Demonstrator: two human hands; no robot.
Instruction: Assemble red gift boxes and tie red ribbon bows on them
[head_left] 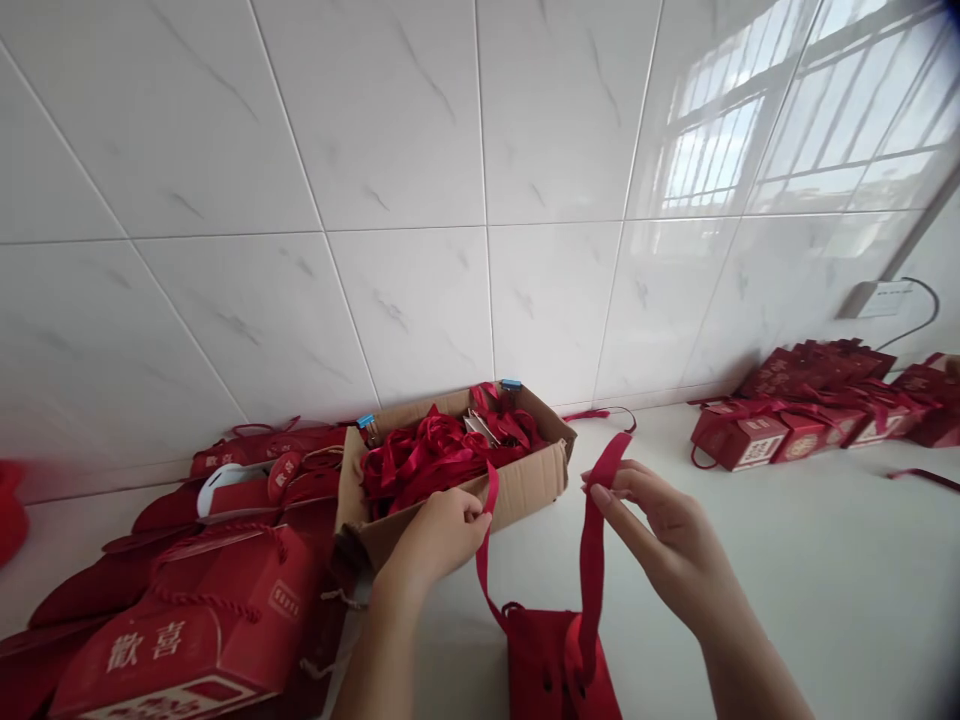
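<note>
While its two strips rise apart from a small red box (536,650) at the lower edge of the view, the red ribbon (592,560) is held up at both sides. The left hand (448,528) pinches the left strip between thumb and forefinger, its other fingers curled in; the right hand (667,525) pinches the right strip near its top between thumb and fingertips, the remaining fingers loosely bent. The small box sits on the white table (780,530), cut off by the frame. Just beyond the left hand, a cardboard carton (525,487) with blue clips (511,385) holds tangled ribbons (431,452). Larger red gift boxes (165,640) crowd the left, smaller boxed rows (750,435) stand far right, and white marbled tiles (409,310) rise behind
</note>
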